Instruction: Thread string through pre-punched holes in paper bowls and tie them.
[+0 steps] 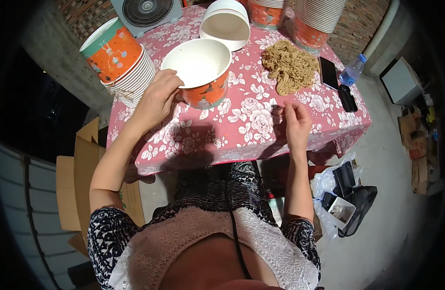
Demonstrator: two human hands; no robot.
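Note:
A round paper bucket [205, 92], white inside with an orange printed outside, stands upright on the table in front of me. My left hand [159, 95] grips its rim at the near left side, fingers bent over the edge. Over the table's near right part hangs my right hand [296, 121], apart from the bucket, its fingers curled and pinched together; whatever they hold, if anything, is too small to make out. Beyond that hand lies a loose heap of tan cord [290, 67]. Left of my left hand rises a stack of nested buckets [113, 55], with some cord hanging at its side.
More nested buckets [225, 26] lie tipped behind, and tall stacks [317, 24] stand at the far edge beside a fan [145, 12]. A phone [328, 73], a water bottle [353, 70] and a black case [348, 99] sit at the right of the flowered tablecloth [254, 118].

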